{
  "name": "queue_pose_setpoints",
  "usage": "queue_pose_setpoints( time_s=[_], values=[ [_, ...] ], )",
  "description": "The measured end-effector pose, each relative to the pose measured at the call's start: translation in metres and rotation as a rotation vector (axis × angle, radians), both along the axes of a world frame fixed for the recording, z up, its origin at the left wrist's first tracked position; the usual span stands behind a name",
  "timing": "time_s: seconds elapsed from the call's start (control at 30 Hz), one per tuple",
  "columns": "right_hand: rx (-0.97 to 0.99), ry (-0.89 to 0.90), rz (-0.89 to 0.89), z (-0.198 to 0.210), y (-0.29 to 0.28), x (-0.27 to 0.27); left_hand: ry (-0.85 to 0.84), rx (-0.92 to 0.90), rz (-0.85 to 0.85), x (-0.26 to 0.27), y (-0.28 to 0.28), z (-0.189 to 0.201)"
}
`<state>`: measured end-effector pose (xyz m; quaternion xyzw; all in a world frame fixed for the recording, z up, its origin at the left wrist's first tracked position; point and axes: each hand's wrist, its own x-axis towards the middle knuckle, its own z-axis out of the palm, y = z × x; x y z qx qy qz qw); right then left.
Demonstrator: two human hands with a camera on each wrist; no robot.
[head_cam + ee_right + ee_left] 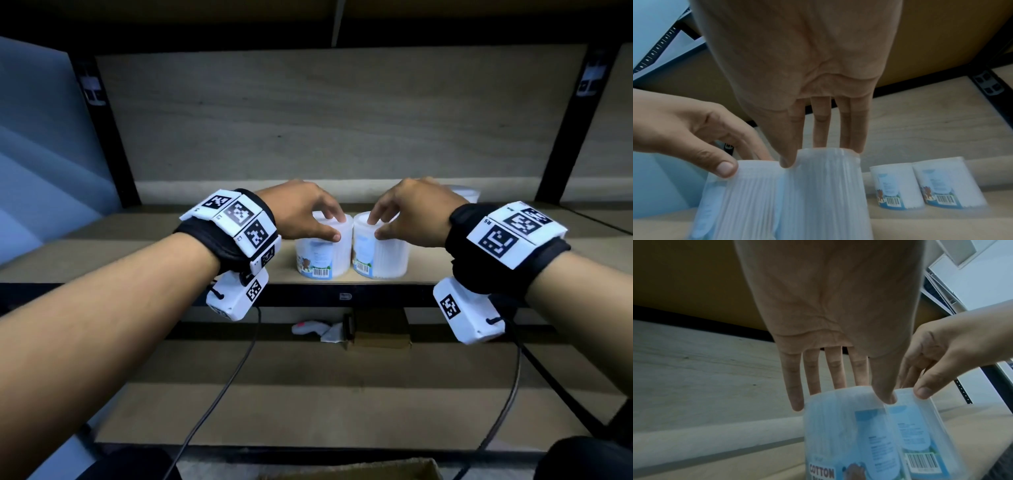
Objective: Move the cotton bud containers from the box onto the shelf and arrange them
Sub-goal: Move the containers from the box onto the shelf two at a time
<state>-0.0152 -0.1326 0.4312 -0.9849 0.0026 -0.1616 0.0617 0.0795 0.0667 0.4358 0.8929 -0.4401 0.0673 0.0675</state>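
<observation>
Two clear cotton bud containers with blue labels stand side by side near the front edge of the wooden shelf (205, 246). My left hand (329, 226) grips the top of the left container (320, 255), thumb on its front and fingers over the lid. My right hand (380, 226) holds the right container (382, 255) the same way. The left wrist view shows the left hand (842, 395) over the left container (838, 426), beside the right container (920, 426). The right wrist view shows the right hand (818, 154) on its container (822, 186). Two more containers (890, 186) (947, 183) stand further back on the right.
Black uprights (113, 137) frame the shelf bay, and a board closes it overhead. On the lower shelf lie a small brown box (380, 329) and a white and pink item (308, 329). A cardboard box edge (359, 471) shows at the bottom. Cables hang from both wrists.
</observation>
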Motion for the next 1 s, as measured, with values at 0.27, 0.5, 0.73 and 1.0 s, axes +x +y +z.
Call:
queue_pose_setpoints(
  time_s=[0.27,0.5,0.73,1.0],
  values=[
    [0.014,0.087,-0.009,0.009,-0.005,0.021,0.034,0.017,0.019,0.016,-0.009,0.005],
    [0.016,0.126,-0.003,0.016,-0.015,0.044,0.053,0.016,0.031,0.037,-0.017,0.008],
    [0.003,0.148,0.010,0.018,-0.025,0.071,0.102,0.009,0.026,0.066,-0.030,0.010],
    [0.007,0.157,0.036,0.017,-0.042,0.100,0.068,-0.004,0.080,0.090,-0.044,0.012]
  ],
)
